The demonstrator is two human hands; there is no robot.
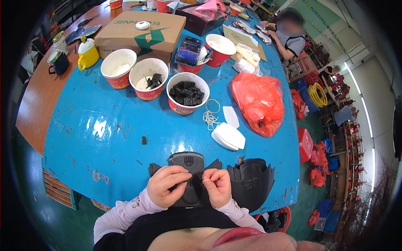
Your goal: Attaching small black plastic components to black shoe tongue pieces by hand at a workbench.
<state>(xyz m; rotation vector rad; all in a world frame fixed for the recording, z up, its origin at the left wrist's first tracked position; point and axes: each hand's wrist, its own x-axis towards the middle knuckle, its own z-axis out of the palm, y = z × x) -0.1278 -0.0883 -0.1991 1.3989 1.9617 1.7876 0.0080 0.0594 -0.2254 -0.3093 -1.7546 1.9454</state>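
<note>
At the near edge of the table, both hands are held above a black, curved, flat shoe-part-like piece (186,159) with a small slotted mark near its far end. My left hand (168,186) is closed, thumb and forefinger pinched over this piece; what they hold, if anything, is too small to make out. Just right of it, my right hand (217,188) is also pinched closed, with a tiny pale bit at the fingertips that I cannot name. Beside my right hand lies a fanned stack of black curved pieces (253,180). More black edges stick out behind both hands.
Ahead stand paper tubs, one full of black bits (188,94), another holding fewer (149,78). To the right are white cut pieces (228,137), loose string (210,119) and a red plastic bag (258,104). A cardboard box (125,35) and phone (189,51) sit farther back; another person sits at far right.
</note>
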